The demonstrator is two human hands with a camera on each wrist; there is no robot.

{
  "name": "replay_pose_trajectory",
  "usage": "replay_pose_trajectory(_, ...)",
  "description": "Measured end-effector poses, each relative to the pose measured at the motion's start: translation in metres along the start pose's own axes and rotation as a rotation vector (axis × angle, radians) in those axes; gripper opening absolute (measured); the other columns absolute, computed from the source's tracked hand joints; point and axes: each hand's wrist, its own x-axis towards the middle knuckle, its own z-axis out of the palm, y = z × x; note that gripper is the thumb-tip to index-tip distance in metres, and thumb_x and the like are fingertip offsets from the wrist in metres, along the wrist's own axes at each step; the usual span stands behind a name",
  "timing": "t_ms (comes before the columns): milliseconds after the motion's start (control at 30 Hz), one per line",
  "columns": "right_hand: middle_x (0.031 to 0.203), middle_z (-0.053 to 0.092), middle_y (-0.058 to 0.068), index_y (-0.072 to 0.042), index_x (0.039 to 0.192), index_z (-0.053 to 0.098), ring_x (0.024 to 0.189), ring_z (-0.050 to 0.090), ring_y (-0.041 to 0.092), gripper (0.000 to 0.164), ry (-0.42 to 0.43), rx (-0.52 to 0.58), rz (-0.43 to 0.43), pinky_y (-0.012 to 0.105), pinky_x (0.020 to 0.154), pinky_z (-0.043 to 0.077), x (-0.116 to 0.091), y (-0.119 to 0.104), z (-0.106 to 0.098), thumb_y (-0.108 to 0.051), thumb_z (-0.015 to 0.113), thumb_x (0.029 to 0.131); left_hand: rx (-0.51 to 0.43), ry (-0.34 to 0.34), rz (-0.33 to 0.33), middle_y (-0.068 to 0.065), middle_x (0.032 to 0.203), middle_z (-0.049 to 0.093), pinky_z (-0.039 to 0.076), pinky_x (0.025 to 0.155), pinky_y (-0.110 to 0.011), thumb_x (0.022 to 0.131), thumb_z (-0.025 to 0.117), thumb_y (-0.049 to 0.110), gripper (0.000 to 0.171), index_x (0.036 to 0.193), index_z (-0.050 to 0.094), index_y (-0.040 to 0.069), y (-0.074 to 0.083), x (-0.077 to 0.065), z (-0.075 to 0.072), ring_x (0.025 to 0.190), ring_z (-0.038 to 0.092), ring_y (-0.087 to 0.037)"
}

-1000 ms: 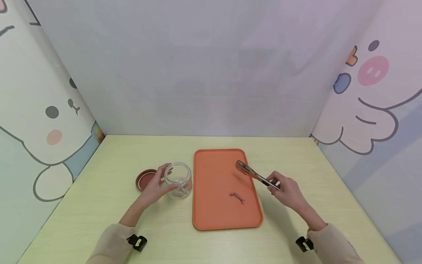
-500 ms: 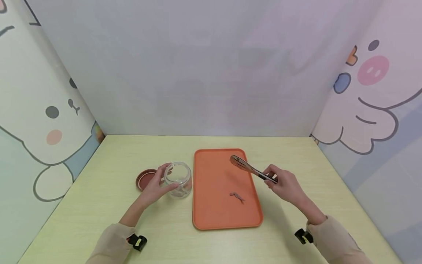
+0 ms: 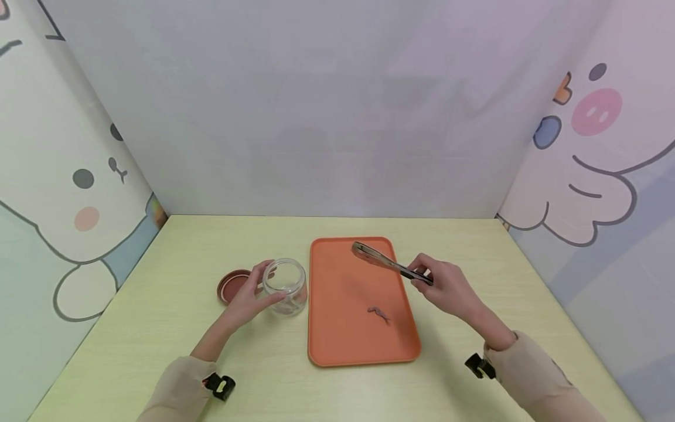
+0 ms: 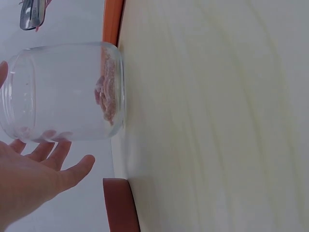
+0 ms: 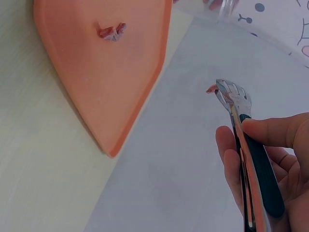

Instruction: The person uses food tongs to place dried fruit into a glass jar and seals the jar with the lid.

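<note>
My left hand (image 3: 248, 303) holds a clear glass jar (image 3: 295, 300) upright on the table, thumb and fingers around its side. Pinkish-brown shreds (image 4: 108, 94), meat-like in look, lie at the jar's bottom in the left wrist view. In my right hand (image 3: 445, 288) is a pair of metal tongs (image 3: 382, 259) with dark grips, raised over the far part of the orange tray (image 3: 343, 343). Between the tongs' tips, the right wrist view shows a small reddish piece (image 5: 211, 89). Another such piece (image 3: 378, 315) lies on the tray.
A round reddish-brown lid (image 3: 230, 288) lies on the table to the left of the jar, partly behind my left hand. The tray's left rim runs close beside the jar. A pale curtain (image 3: 337, 146) closes off the back, with cartoon-printed side walls.
My right hand has moved left and away from me, carrying the tongs over the tray toward the jar's side. The left hand and jar have stayed in place.
</note>
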Motion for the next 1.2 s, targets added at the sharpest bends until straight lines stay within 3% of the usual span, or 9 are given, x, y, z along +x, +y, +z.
replay_pose_trajectory(367, 0.072, 0.059, -0.007, -0.015, 0.089, 0.058, 0.04, 0.034, 0.002, 0.02, 0.007, 0.013, -0.084, 0.02, 0.037, 0.031, 0.015, -0.017, 0.001, 0.001, 0.064, 0.077, 0.01, 0.002, -0.005, -0.02, 0.133, 0.032, 0.029, 0.095, -0.051, 0.078, 0.068, 0.02, 0.072, 0.135, 0.024, 0.01, 0.002, 0.0, 0.0, 0.122, 0.029, -0.031)
replay_pose_trajectory(567, 0.071, 0.058, -0.006, -0.014, 0.088, 0.057, 0.045, 0.041, 0.002, 0.022, -0.006, 0.05, -0.108, 0.02, 0.038, 0.034, 0.021, -0.028, 0.006, 0.004, 0.063, 0.076, 0.003, 0.0, -0.011, -0.023, 0.132, 0.032, 0.029, 0.095, -0.053, 0.079, 0.067, 0.012, 0.071, 0.135, 0.023, 0.004, 0.021, -0.004, 0.0, 0.121, 0.028, -0.036)
replay_pose_trajectory(733, 0.073, 0.058, -0.006, -0.014, 0.088, 0.056, 0.044, 0.037, 0.003, 0.022, -0.02, 0.07, -0.133, 0.019, 0.037, 0.03, 0.025, -0.037, 0.014, 0.003, 0.063, 0.077, 0.011, 0.001, -0.019, -0.025, 0.131, 0.032, 0.029, 0.095, -0.053, 0.079, 0.066, 0.009, 0.07, 0.134, 0.022, -0.001, 0.034, -0.007, 0.001, 0.12, 0.028, -0.038)
replay_pose_trajectory(933, 0.076, 0.06, 0.0, -0.013, 0.089, 0.056, 0.047, 0.039, 0.003, 0.018, -0.026, 0.112, -0.18, 0.019, 0.039, 0.03, 0.029, -0.046, 0.027, 0.001, 0.062, 0.079, 0.001, -0.003, -0.04, -0.026, 0.132, 0.03, 0.028, 0.095, -0.053, 0.08, 0.065, 0.01, 0.07, 0.134, 0.022, 0.0, 0.035, -0.007, 0.0, 0.121, 0.027, -0.038)
replay_pose_trajectory(1200, 0.077, 0.058, -0.004, -0.013, 0.089, 0.055, 0.04, 0.034, 0.001, 0.018, -0.047, 0.159, -0.205, 0.016, 0.037, 0.03, 0.034, -0.054, 0.049, 0.0, 0.062, 0.08, 0.001, 0.0, -0.039, -0.026, 0.131, 0.031, 0.028, 0.095, -0.052, 0.079, 0.066, 0.009, 0.071, 0.134, 0.022, 0.0, 0.032, -0.006, 0.001, 0.121, 0.028, -0.038)
